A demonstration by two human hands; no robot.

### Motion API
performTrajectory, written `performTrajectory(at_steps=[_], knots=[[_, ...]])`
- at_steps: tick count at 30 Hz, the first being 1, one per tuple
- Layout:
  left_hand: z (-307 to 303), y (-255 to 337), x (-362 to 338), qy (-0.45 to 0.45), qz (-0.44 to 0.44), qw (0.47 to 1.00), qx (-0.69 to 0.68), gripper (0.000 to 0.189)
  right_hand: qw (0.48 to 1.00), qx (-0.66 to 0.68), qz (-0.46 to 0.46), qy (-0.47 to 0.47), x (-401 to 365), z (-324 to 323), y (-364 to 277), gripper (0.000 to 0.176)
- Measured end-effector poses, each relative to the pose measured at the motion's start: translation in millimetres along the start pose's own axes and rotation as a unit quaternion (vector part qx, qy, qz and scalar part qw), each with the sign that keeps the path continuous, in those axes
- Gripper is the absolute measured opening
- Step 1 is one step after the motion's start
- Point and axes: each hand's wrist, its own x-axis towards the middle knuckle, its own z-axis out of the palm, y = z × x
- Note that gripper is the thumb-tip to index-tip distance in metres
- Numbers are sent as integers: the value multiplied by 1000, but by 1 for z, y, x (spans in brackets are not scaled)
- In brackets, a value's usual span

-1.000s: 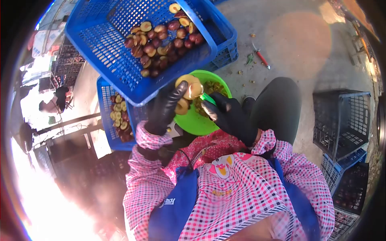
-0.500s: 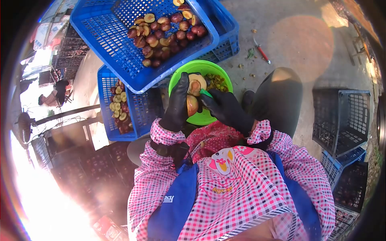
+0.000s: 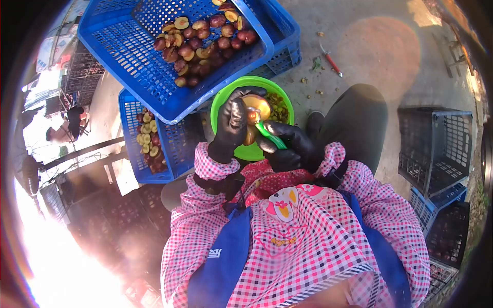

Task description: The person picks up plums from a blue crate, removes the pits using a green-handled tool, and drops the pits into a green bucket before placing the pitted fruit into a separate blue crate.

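Over a lime green basin [image 3: 218, 92], my left hand [image 3: 232, 120] in a black glove is closed around a halved plum [image 3: 259, 104]. A second piece of fruit seems tucked just beneath it. My right hand [image 3: 290, 146], gloved too, grips a small green-handled tool [image 3: 271, 134] whose tip meets the cut face of the plum. The kind of blade is hidden by the fruit. Yellowish scraps [image 3: 280, 110] lie inside the basin. Just beyond it, a blue crate [image 3: 115, 54] holds many halved plums [image 3: 203, 41].
A second blue crate [image 3: 179, 154] with cut plums stands to the left. On the concrete floor lies a red-handled tool [image 3: 333, 65] among scraps. Dark and blue crates [image 3: 436, 149] are stacked at the right. Another person [image 3: 67, 128] sits far left.
My left hand has turned the plum and its fingers now curl over it. The right hand has rotated, so more of the green handle shows. The whole view has shifted slightly.
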Motion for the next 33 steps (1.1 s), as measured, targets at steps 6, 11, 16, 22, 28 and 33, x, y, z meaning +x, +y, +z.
performTrajectory(at_steps=[6, 11, 16, 22, 28, 33], knots=[[-9, 6, -1, 117, -190, 975, 18, 71, 955, -280, -52, 79, 2, 8, 6, 49], [-58, 28, -14, 225, -109, 893, 373, 35, 881, -404, -91, 227, 11, 0, 9, 50], [-143, 83, -52, 287, -58, 622, 726, 26, 845, -419, -150, 298, 10, -4, 2, 49], [-191, 122, 7, 236, 31, 534, 811, 54, 865, -378, -137, 300, 18, -2, -2, 46], [-167, -2, 216, -6, 94, 620, 779, 40, 840, -390, -158, 342, 17, 16, -18, 40], [-189, -103, 295, -41, 262, 468, 843, 30, 837, -358, -110, 399, 11, 24, -38, 32]])
